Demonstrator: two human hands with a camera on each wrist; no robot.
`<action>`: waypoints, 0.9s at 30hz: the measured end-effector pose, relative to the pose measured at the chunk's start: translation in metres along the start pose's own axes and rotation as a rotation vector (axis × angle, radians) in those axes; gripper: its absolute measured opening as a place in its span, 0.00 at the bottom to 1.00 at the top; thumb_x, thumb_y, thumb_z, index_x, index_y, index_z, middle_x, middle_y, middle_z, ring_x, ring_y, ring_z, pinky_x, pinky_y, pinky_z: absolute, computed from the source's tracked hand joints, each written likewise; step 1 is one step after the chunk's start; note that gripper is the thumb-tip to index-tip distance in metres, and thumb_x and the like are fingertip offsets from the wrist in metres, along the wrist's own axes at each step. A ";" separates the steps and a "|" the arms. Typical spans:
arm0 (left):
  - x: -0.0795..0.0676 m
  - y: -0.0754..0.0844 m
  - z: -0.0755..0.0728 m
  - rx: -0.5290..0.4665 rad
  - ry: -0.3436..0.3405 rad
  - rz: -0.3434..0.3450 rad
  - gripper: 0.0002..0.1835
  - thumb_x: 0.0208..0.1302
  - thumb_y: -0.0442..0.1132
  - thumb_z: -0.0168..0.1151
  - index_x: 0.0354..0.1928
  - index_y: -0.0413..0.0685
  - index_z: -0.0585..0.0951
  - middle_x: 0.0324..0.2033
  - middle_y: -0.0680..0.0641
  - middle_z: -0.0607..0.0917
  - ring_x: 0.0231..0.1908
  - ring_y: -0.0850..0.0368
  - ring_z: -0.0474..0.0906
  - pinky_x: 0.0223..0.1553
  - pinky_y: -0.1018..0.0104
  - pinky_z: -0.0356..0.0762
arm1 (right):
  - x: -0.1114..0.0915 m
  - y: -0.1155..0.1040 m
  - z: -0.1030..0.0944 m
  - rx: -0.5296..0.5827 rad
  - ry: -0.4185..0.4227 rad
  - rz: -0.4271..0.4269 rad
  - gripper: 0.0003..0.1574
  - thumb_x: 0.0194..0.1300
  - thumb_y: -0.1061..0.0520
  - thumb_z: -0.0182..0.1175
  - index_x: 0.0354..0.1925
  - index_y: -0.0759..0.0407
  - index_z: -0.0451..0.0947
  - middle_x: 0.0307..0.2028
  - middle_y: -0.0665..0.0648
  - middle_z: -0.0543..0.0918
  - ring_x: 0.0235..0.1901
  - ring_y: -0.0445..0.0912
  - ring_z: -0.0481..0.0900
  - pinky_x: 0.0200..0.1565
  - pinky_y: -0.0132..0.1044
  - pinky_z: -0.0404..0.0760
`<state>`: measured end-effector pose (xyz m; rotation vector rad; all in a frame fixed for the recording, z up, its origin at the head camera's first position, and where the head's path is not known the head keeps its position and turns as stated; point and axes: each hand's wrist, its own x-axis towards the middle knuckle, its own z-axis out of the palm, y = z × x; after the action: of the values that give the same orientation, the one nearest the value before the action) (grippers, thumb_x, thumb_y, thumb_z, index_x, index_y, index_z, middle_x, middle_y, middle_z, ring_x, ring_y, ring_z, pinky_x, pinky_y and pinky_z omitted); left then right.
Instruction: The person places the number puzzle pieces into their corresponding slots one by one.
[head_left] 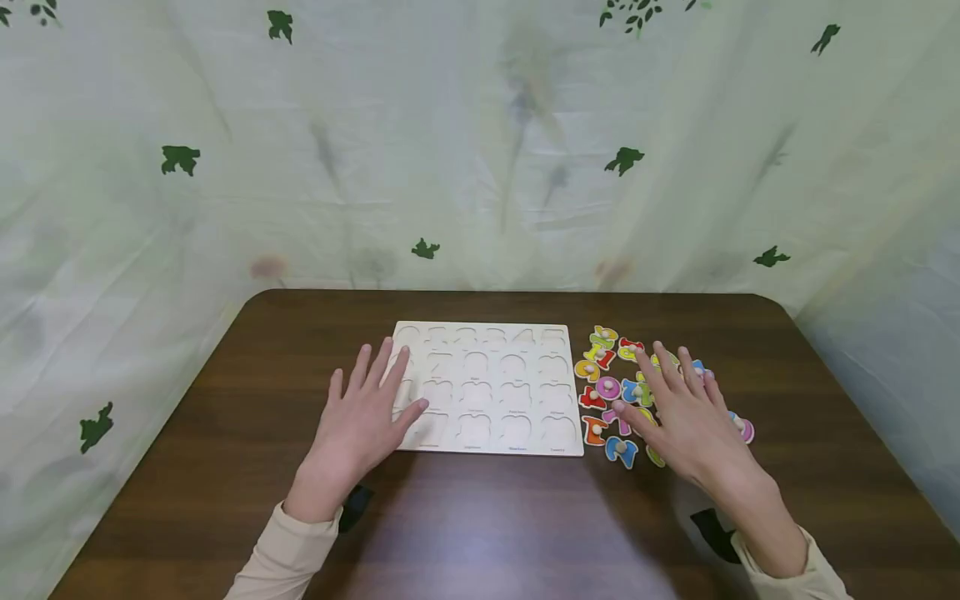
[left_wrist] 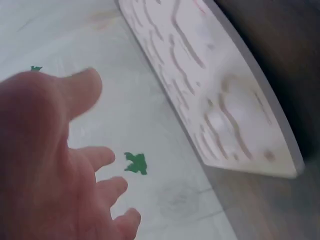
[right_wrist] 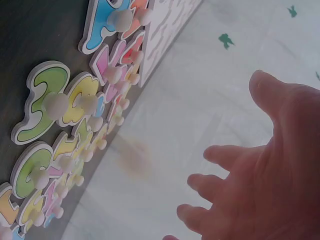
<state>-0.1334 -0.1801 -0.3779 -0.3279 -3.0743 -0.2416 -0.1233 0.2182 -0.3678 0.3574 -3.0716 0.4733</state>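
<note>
A white wooden puzzle board point(head_left: 491, 400) with rows of letter-shaped recesses lies flat on the table. Over its left edge my left hand point(head_left: 358, 429) is spread with straight fingers, holding nothing; the left wrist view shows the board point(left_wrist: 235, 100) beyond the thumb. To the board's right lies a cluster of colourful knobbed letter pieces, among them a purple ring-shaped one point(head_left: 602, 383), an orange one point(head_left: 591, 433) and a blue one point(head_left: 627, 457). My right hand point(head_left: 693, 429) hovers over that cluster, fingers extended, hiding several pieces. A green curved piece point(right_wrist: 47, 77) shows large in the right wrist view.
The dark brown table point(head_left: 480, 533) has rounded far corners. Behind it hangs a pale curtain point(head_left: 465, 167) with green leaf shapes. Some pieces overlap or crowd together; a purple one point(head_left: 747, 431) sits at the cluster's right end, beyond the right hand.
</note>
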 end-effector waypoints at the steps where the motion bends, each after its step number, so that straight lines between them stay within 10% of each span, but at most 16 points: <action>1: 0.000 -0.003 -0.001 0.000 -0.013 0.000 0.42 0.71 0.62 0.50 0.78 0.50 0.51 0.77 0.42 0.45 0.75 0.39 0.38 0.67 0.33 0.39 | -0.001 0.000 0.000 0.003 -0.001 0.000 0.56 0.70 0.26 0.43 0.78 0.57 0.43 0.77 0.63 0.40 0.74 0.62 0.28 0.68 0.63 0.31; 16: 0.005 -0.052 0.023 -0.128 -0.298 0.023 0.54 0.63 0.71 0.53 0.77 0.41 0.51 0.76 0.36 0.49 0.73 0.34 0.43 0.63 0.27 0.46 | 0.000 -0.001 0.002 0.022 -0.009 -0.059 0.53 0.71 0.27 0.43 0.78 0.57 0.45 0.77 0.64 0.43 0.75 0.62 0.32 0.69 0.60 0.29; 27: 0.003 -0.059 0.030 -0.131 -0.306 0.039 0.56 0.61 0.72 0.54 0.78 0.43 0.49 0.76 0.39 0.47 0.74 0.36 0.42 0.64 0.29 0.45 | 0.002 0.005 0.001 0.020 0.022 -0.088 0.52 0.71 0.29 0.46 0.78 0.56 0.47 0.77 0.62 0.41 0.75 0.58 0.30 0.69 0.60 0.30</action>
<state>-0.1497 -0.2315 -0.4158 -0.4718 -3.3550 -0.4304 -0.1260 0.2225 -0.3707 0.4824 -3.0168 0.5011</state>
